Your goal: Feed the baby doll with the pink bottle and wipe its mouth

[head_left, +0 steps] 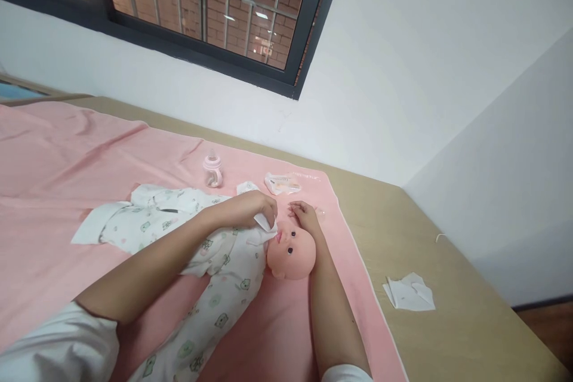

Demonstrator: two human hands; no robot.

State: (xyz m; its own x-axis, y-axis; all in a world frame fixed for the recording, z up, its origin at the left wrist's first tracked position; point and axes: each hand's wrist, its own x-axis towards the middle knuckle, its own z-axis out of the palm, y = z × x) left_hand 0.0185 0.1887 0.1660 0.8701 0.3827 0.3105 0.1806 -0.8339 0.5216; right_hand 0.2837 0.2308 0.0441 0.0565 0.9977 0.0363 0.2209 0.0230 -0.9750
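Observation:
A baby doll [293, 253] lies on its back on a pink blanket [54, 167], dressed in a white printed sleepsuit [224, 286]. My left hand [250, 208] reaches across the doll's chest and pinches a white wipe [265, 228] against the doll's mouth and chin. My right hand [303, 215] rests on the far side of the doll's bald head, fingers curled over it. My right forearm runs alongside the head.
A small pink baby bottle [212, 170] stands behind the doll. A wipes packet [282, 183] lies near the blanket's far edge. Used white tissues [409, 293] sit on the bare tan surface [447, 322] at right. Wall and barred window lie beyond.

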